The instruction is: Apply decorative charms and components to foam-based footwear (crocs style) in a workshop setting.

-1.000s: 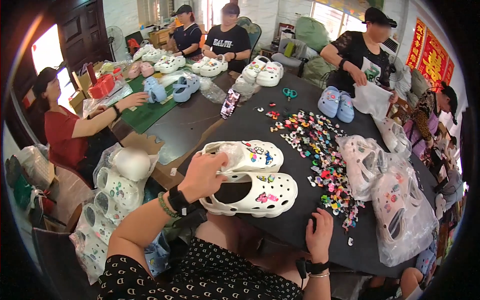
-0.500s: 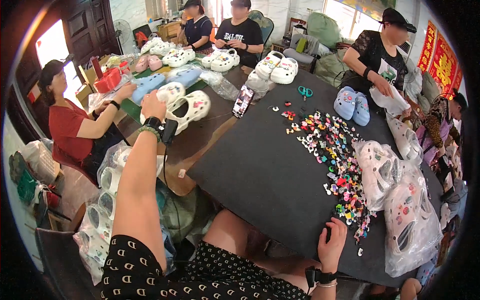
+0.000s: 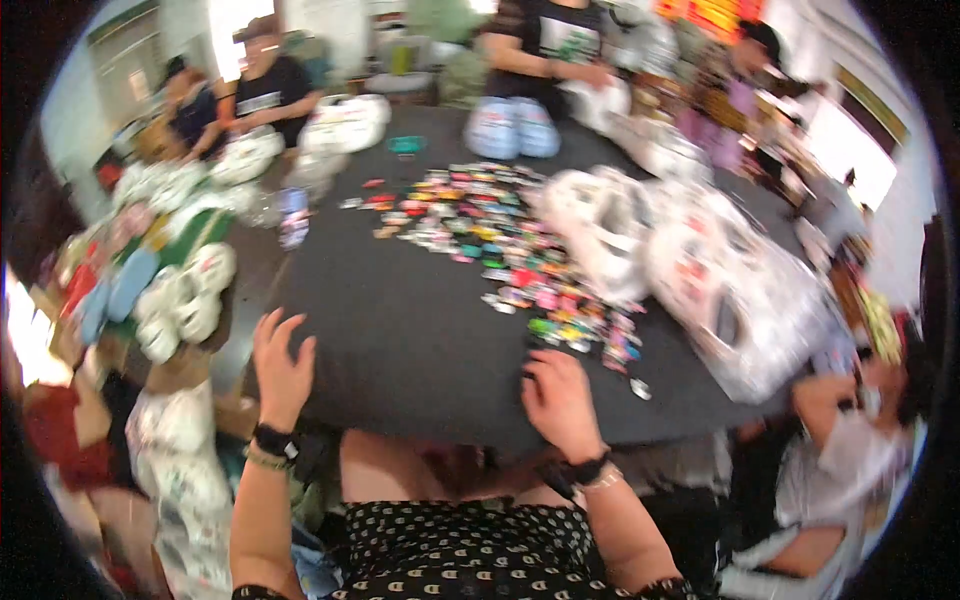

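My left hand (image 3: 283, 365) is raised by the left edge of the dark table mat (image 3: 400, 345). Its fingers are spread and nothing is in them. A pair of white clogs (image 3: 195, 300) with small decorations stands beyond it to the left, apart from the hand. My right hand (image 3: 562, 400) rests at the mat's near side, fingers loosely bent, holding nothing that I can see. Just beyond its fingertips lies a long heap of small colourful shoe charms (image 3: 480, 215). The picture is blurred by motion.
Bagged white clogs (image 3: 725, 285) lie right of the charms. Blue clogs (image 3: 513, 128), teal-handled scissors (image 3: 405, 145) and a phone (image 3: 294, 215) are farther back. More bagged clogs (image 3: 180, 450) sit at lower left. Several people work around the table, one (image 3: 560, 45) at its far side.
My left hand has let go of the white clogs, left them standing at the left and come back toward me. The view has swung right. My right hand still rests near the charms.
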Demonstrator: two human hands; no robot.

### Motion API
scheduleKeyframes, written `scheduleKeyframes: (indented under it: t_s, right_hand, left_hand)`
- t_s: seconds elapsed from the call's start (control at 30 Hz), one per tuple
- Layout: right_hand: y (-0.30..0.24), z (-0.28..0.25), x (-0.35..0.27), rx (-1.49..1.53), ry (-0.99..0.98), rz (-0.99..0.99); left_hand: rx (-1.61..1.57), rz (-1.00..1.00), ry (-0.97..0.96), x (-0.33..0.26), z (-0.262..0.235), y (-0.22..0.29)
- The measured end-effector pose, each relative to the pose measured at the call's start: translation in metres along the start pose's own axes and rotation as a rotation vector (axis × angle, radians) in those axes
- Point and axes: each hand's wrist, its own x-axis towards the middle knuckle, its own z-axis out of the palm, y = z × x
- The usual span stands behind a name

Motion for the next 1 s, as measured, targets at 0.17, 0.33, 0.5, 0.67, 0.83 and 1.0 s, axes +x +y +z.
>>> scheduleKeyframes:
  t_s: [0.17,0.33,0.5,0.67,0.83,1.0]
  right_hand:
    - [0.004,0.005,-0.002,0.115,0.054,-0.029]
    - [0.038,-0.036,-0.026,0.245,0.035,0.080]
    - [0.070,-0.078,-0.045,0.013,0.148,0.186]
    - [0.075,-0.060,-0.060,-0.284,0.206,0.102]
    - [0.085,-0.064,-0.068,-0.290,0.147,0.172]
    - [0.106,-0.059,-0.080,-0.336,0.105,0.157]
  left_hand:
    - [-0.012,0.057,-0.111,-0.024,0.050,0.028]
    - [0.177,0.110,-0.102,-0.035,0.070,0.061]
    - [0.147,0.029,-0.134,-0.037,0.062,0.053]
    - [0.068,0.132,-0.005,-0.027,0.049,0.067]
    - [-0.153,0.129,0.126,-0.046,0.044,0.057]
    - [-0.046,0.022,0.207,-0.092,-0.011,0.015]
